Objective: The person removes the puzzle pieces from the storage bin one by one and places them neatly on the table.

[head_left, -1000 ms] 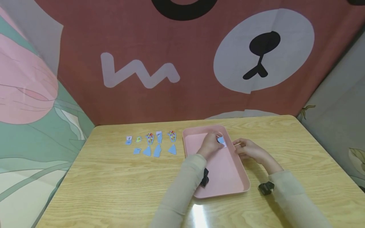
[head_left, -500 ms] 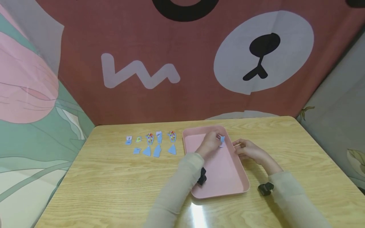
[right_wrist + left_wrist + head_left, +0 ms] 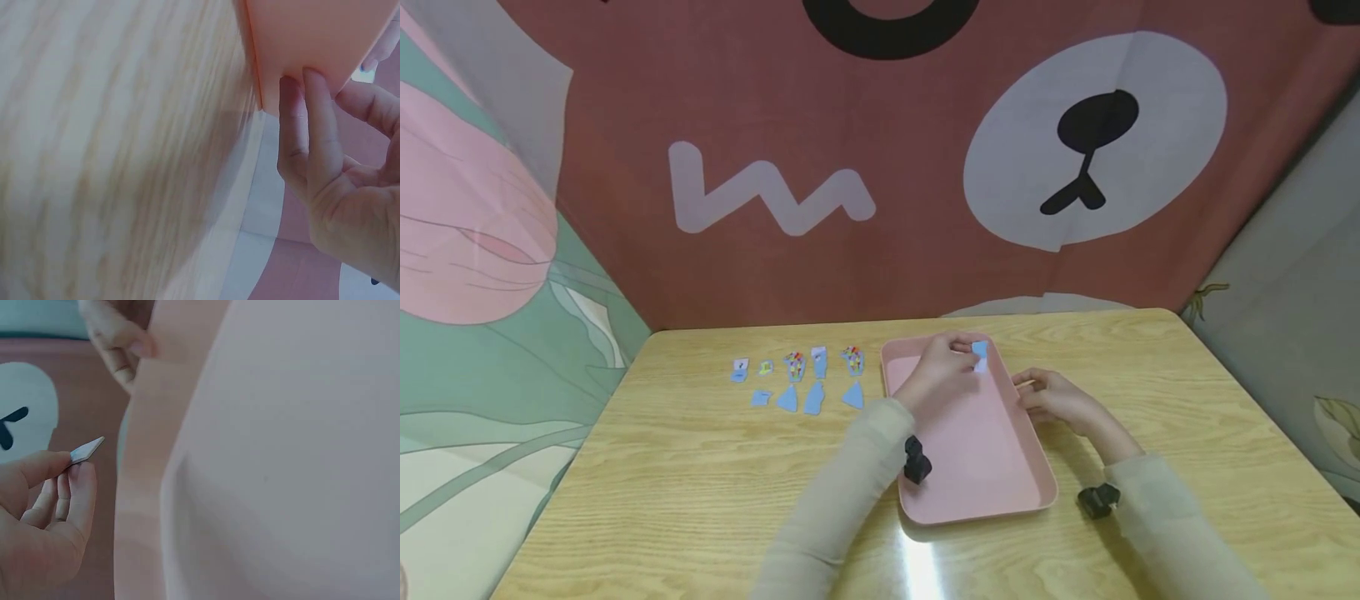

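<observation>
My left hand is over the far part of the pink tray. Between thumb and fingertips it pinches a small flat puzzle piece, light blue and white. The left wrist view shows that piece nearly edge-on at the fingertips. At the tray's right side, my right hand holds the rim. Two of its fingers press against the outer wall in the right wrist view, and another digit lies at the top edge.
Left of the tray, small pieces lie on the wooden table in two rows: several patterned pieces behind, plain blue pieces in front. A cloth with a bear print hangs behind the table's far edge.
My left hand has lifted the puzzle piece and drawn a little back to the left and away. The piece has turned in its fingers. The right hand stays at the rim.
</observation>
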Available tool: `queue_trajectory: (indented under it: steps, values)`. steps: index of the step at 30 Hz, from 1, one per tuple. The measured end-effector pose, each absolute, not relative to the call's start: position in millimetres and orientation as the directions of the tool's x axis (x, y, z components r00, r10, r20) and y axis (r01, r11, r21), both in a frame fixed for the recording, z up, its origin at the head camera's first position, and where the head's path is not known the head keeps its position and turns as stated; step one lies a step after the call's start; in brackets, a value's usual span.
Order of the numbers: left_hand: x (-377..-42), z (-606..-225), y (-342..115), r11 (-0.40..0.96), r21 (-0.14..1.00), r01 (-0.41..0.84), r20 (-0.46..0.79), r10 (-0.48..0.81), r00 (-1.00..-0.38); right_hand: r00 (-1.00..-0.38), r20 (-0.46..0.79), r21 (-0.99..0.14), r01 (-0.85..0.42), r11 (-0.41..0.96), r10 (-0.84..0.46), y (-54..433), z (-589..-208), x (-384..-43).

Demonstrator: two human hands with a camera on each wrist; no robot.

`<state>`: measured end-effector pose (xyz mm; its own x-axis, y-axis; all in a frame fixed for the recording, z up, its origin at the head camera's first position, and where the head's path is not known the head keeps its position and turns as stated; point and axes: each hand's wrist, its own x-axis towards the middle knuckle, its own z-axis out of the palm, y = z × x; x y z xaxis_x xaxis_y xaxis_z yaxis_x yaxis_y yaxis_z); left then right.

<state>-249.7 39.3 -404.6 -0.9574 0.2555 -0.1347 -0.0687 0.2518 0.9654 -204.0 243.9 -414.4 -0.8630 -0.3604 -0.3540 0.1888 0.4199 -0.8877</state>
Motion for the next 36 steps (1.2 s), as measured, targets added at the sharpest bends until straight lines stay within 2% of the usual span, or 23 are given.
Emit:
queue_trajectory:
  steps: [12,20,31,36]
  values:
    - [-251.9,-391.8,3.5,0.112,0.989,-0.096,-0.118,0.210,-0.971,-0.875,-0.338,-0.890,0.178,0.420,-0.346,243.6,-414.0,-201.2]
    - [-251.0,-388.4,-21.8,0.033,0.988,-0.148,-0.151,0.170,-0.974,-0.878,-0.337,-0.887,0.175,0.427,-0.340,242.7,-413.9,-200.5]
    - [-252.0,-389.3,-74.5,-0.019,0.984,-0.180,-0.177,0.092,-0.980,-0.891,-0.327,-0.878,0.164,0.449,-0.314,243.7,-408.8,-197.3]
    - [-247.1,-388.2,-101.6,0.037,0.981,-0.191,-0.193,0.093,-0.977,-0.895,-0.329,-0.877,0.173,0.448,-0.300,243.4,-408.7,-197.1]
